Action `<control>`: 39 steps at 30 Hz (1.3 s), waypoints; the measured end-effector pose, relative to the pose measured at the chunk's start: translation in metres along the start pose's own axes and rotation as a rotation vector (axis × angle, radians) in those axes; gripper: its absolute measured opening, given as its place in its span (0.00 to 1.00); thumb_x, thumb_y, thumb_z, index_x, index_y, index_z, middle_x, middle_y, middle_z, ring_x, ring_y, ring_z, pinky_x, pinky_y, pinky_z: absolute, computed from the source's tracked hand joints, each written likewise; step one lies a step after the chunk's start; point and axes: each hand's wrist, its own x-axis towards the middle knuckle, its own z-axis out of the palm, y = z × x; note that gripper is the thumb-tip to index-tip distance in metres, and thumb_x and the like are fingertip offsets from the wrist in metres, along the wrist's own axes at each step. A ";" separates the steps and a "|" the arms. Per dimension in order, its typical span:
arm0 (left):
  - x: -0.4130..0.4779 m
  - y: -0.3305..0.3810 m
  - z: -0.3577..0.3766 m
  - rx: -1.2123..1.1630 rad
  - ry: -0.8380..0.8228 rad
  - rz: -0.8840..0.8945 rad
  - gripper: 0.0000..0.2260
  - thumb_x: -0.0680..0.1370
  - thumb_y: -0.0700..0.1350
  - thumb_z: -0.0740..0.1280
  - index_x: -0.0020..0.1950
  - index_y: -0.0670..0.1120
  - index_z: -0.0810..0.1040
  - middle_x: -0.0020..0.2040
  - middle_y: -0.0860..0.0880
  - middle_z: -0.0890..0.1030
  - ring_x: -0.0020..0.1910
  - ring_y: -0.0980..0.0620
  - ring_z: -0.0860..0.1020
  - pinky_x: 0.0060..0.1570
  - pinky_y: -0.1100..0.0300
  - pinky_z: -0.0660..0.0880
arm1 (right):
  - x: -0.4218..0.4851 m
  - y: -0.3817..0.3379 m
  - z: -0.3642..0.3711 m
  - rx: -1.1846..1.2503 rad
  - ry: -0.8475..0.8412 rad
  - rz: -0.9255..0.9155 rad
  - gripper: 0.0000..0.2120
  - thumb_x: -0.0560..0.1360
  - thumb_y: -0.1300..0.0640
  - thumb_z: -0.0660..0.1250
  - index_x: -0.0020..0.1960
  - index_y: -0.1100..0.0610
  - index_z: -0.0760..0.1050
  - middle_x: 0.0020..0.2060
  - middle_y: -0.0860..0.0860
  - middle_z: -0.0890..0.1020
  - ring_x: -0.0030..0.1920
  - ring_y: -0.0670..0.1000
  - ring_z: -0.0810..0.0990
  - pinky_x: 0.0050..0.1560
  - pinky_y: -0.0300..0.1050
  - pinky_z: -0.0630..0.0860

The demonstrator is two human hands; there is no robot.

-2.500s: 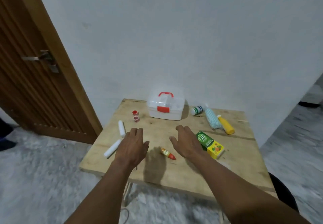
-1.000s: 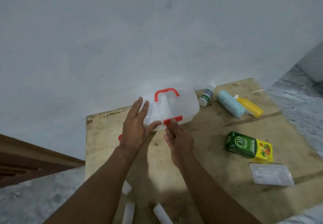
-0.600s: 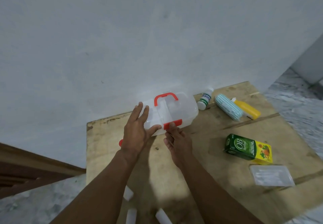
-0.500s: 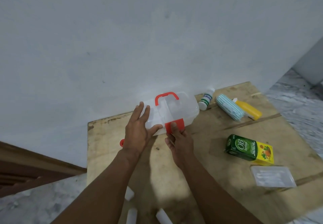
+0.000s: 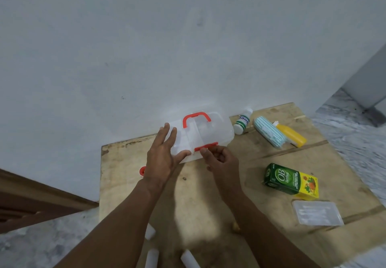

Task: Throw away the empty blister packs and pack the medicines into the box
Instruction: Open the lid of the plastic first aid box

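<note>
Red latch [image 5: 206, 146] flipped up, right hand [image 5: 222, 164] pinching it, left hand [image 5: 161, 154] spread on box [image 5: 211, 130], wooden table [image 5: 261, 163], white wall [image 5: 167, 48]

On the tabletop [image 5: 271, 163]: one clear box [image 5: 200, 136] at the far edge, one white bottle [image 5: 242, 121], one blue-striped pack [image 5: 269, 135] and one yellow bottle [image 5: 291, 135] toward the far right corner, one green-and-yellow carton [image 5: 291, 181], one clear blister pack [image 5: 316, 213] near the right edge, three white tubes [image 5: 189, 259] at the near edge, one red cap [image 5: 142, 171] at the left edge. Two hands [image 5: 160, 159] are in view.
</note>
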 end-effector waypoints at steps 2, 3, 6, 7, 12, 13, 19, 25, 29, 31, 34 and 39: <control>0.000 0.000 0.000 0.000 -0.005 0.002 0.33 0.71 0.53 0.75 0.73 0.44 0.70 0.77 0.48 0.63 0.76 0.49 0.61 0.70 0.60 0.59 | 0.008 -0.008 -0.004 -0.165 -0.030 -0.101 0.11 0.74 0.53 0.74 0.54 0.56 0.80 0.47 0.47 0.84 0.46 0.46 0.83 0.51 0.42 0.81; 0.000 0.000 0.000 0.005 -0.007 0.001 0.34 0.71 0.54 0.74 0.74 0.44 0.70 0.77 0.48 0.63 0.77 0.49 0.61 0.70 0.60 0.59 | 0.013 -0.012 -0.006 -0.249 -0.037 -0.154 0.09 0.75 0.54 0.73 0.53 0.55 0.79 0.45 0.45 0.83 0.46 0.45 0.82 0.52 0.41 0.81; 0.000 0.003 0.000 0.010 -0.015 -0.022 0.34 0.71 0.55 0.74 0.74 0.45 0.69 0.78 0.48 0.62 0.77 0.49 0.60 0.71 0.57 0.60 | 0.030 -0.023 -0.011 -0.520 -0.059 -0.298 0.09 0.74 0.54 0.74 0.49 0.51 0.74 0.41 0.42 0.78 0.41 0.44 0.79 0.51 0.40 0.81; 0.000 0.003 0.000 0.007 -0.016 -0.026 0.34 0.71 0.55 0.74 0.74 0.46 0.69 0.78 0.48 0.62 0.77 0.48 0.60 0.72 0.57 0.60 | 0.035 -0.025 -0.013 -0.606 -0.068 -0.354 0.11 0.73 0.53 0.75 0.49 0.51 0.73 0.41 0.43 0.78 0.40 0.44 0.78 0.49 0.40 0.80; -0.001 0.004 0.001 -0.022 -0.014 -0.031 0.33 0.72 0.55 0.72 0.74 0.46 0.69 0.77 0.49 0.62 0.76 0.48 0.61 0.69 0.60 0.57 | 0.062 -0.023 -0.031 -0.970 -0.034 -0.721 0.17 0.66 0.46 0.79 0.50 0.49 0.78 0.52 0.53 0.78 0.54 0.54 0.75 0.52 0.52 0.78; -0.001 0.003 0.001 -0.019 -0.016 -0.035 0.33 0.72 0.56 0.72 0.74 0.47 0.69 0.77 0.49 0.62 0.76 0.48 0.61 0.68 0.60 0.57 | 0.067 -0.022 -0.034 -0.983 -0.062 -0.759 0.14 0.66 0.47 0.79 0.48 0.48 0.79 0.56 0.55 0.77 0.58 0.57 0.75 0.56 0.55 0.77; -0.001 0.003 0.002 -0.097 0.031 -0.069 0.34 0.70 0.58 0.74 0.73 0.48 0.71 0.77 0.51 0.63 0.73 0.48 0.67 0.67 0.58 0.63 | 0.080 -0.028 -0.042 -0.871 -0.330 -0.668 0.12 0.70 0.52 0.78 0.45 0.45 0.75 0.71 0.61 0.69 0.73 0.64 0.65 0.69 0.59 0.64; -0.005 0.014 0.007 -0.241 0.079 -0.253 0.39 0.67 0.52 0.79 0.75 0.51 0.66 0.78 0.51 0.61 0.74 0.45 0.65 0.68 0.45 0.70 | 0.080 -0.026 -0.049 -0.890 -0.350 -0.684 0.05 0.73 0.53 0.75 0.46 0.50 0.79 0.73 0.59 0.69 0.75 0.61 0.63 0.71 0.53 0.61; -0.022 0.020 0.007 -0.324 0.086 -0.313 0.44 0.66 0.50 0.80 0.78 0.48 0.62 0.76 0.50 0.67 0.71 0.46 0.69 0.66 0.46 0.72 | 0.069 -0.020 -0.057 -0.881 -0.364 -0.717 0.06 0.71 0.55 0.76 0.45 0.51 0.79 0.70 0.62 0.71 0.72 0.63 0.66 0.67 0.48 0.58; -0.033 0.020 0.007 -0.338 0.082 -0.312 0.44 0.66 0.51 0.80 0.77 0.50 0.63 0.73 0.51 0.70 0.69 0.46 0.72 0.63 0.47 0.75 | 0.061 -0.016 -0.061 -0.893 -0.367 -0.713 0.06 0.71 0.55 0.75 0.45 0.50 0.79 0.70 0.61 0.71 0.72 0.63 0.66 0.67 0.47 0.57; -0.046 0.024 0.007 -0.371 0.074 -0.312 0.38 0.66 0.51 0.79 0.72 0.53 0.67 0.64 0.53 0.77 0.60 0.51 0.77 0.48 0.67 0.79 | 0.054 -0.012 -0.063 -0.897 -0.366 -0.709 0.06 0.71 0.54 0.75 0.45 0.50 0.80 0.70 0.60 0.72 0.73 0.61 0.66 0.69 0.46 0.56; -0.060 0.023 0.012 -0.480 0.056 -0.316 0.34 0.67 0.48 0.79 0.69 0.56 0.68 0.59 0.58 0.79 0.57 0.56 0.78 0.44 0.71 0.77 | 0.044 -0.016 -0.062 -0.867 -0.341 -0.736 0.06 0.71 0.56 0.75 0.45 0.50 0.79 0.69 0.59 0.73 0.72 0.61 0.67 0.71 0.49 0.59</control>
